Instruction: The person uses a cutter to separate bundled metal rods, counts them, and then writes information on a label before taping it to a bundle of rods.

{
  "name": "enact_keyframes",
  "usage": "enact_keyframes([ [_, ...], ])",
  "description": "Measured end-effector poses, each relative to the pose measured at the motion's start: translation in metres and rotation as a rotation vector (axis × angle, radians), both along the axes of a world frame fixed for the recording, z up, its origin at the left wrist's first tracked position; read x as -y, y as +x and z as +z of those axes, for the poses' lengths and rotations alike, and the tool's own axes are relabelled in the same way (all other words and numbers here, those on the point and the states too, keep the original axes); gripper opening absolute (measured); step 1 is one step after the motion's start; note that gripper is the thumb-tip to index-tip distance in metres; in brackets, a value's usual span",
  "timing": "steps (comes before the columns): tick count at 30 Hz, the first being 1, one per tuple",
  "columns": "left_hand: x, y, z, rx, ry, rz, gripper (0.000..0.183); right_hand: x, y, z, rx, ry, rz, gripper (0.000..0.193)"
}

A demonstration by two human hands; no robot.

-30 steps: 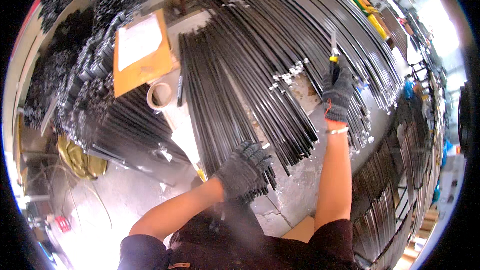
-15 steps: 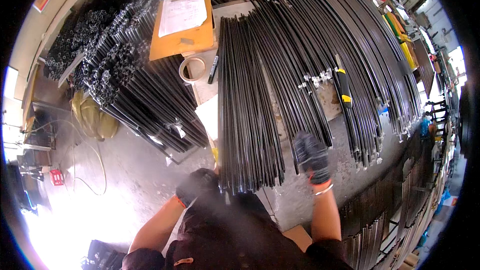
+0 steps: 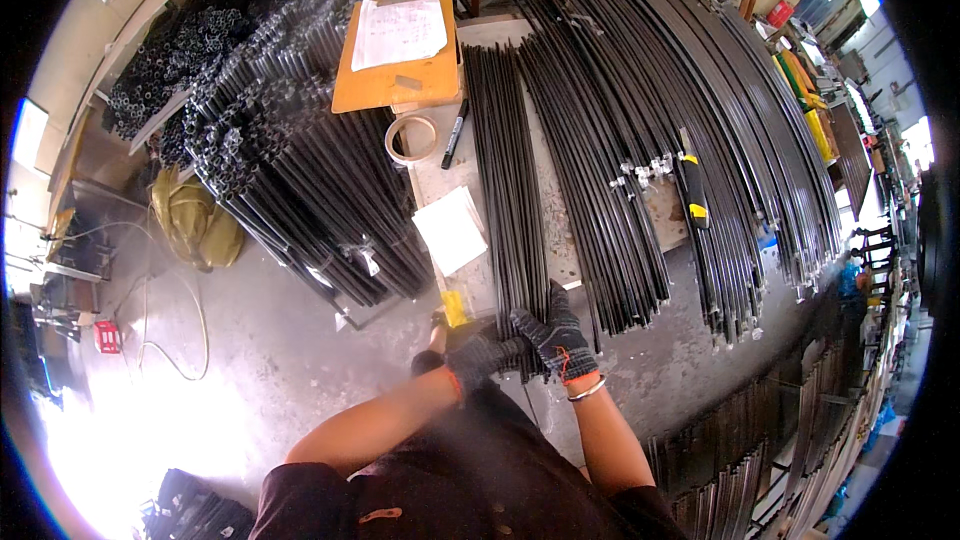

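Observation:
Both my hands wear dark grey knitted gloves with orange cuffs. They close about the near end of a bundle of long, thin black rods [image 3: 513, 190] lying on the table. My left hand [image 3: 483, 356] holds the bundle from its left side, with some fingers hidden. On its right side my right hand [image 3: 556, 336] presses in, thumb over the top and fingers along the edge. Just left of the bundle lie a white sheet of paper [image 3: 452, 230] and a piece of yellow tape [image 3: 454, 308]. More black rods [image 3: 610, 210] lie to the right.
A clipboard [image 3: 350, 90], a tape roll [image 3: 433, 140] and a black marker [image 3: 454, 135] are at the table's left. Black tubes [image 3: 300, 190] are stacked beyond. A black-and-yellow utility knife [image 3: 693, 190] rests on the right-hand rods. Metal strips [image 3: 740, 470] stand at lower right.
My right hand has moved left and my left hand right, both onto the rods. The bundle has become narrower, drawn together, uncovering more of the white paper and table.

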State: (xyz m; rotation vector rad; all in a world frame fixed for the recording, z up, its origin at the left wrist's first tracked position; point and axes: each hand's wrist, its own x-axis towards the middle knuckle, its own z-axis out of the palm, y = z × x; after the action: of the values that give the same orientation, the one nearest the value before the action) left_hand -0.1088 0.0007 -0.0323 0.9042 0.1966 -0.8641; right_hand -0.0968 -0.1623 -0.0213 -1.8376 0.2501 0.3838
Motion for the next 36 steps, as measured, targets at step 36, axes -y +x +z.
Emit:
enact_keyframes([
  [36,0.022,0.002,-0.051,-0.152,-0.662,-0.194,0.068,0.03,0.124,0.004,0.513,-1.173,0.454,0.017],
])
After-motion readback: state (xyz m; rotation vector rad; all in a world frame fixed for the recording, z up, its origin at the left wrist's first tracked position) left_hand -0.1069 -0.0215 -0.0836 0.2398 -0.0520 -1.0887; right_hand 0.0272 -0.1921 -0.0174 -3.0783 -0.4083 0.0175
